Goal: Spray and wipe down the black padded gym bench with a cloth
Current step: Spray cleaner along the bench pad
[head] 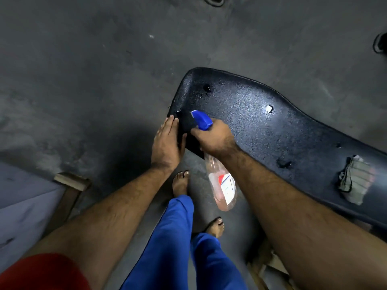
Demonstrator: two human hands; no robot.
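The left hand [166, 144] reaches forward with a nearly straight arm and lies flat against the near-left end of the long black padded vinyl bench [261, 126], its fingers extended along the edge and the thumb spread onto the pad, pressing rather than gripping. The right hand [215, 139] comes in from the right with the wrist bent, fingers curled tight round the neck of a clear plastic spray bottle [223, 185] with a blue trigger head [201, 120]; the nozzle points at the bench end just beside the left hand, while the bottle's body, with pinkish liquid and a white label, hangs down toward the floor between the two forearms. The bench runs from the centre of the scene off to the right, its textured surface glistening and torn in several small spots. A crumpled grey cloth [354, 183] lies on the pad far to the right, well apart from both hands. Below, bare feet and blue trouser legs [173, 243] stand on the dark concrete floor [83, 70]. A wooden piece [71, 185] lies at the near left.
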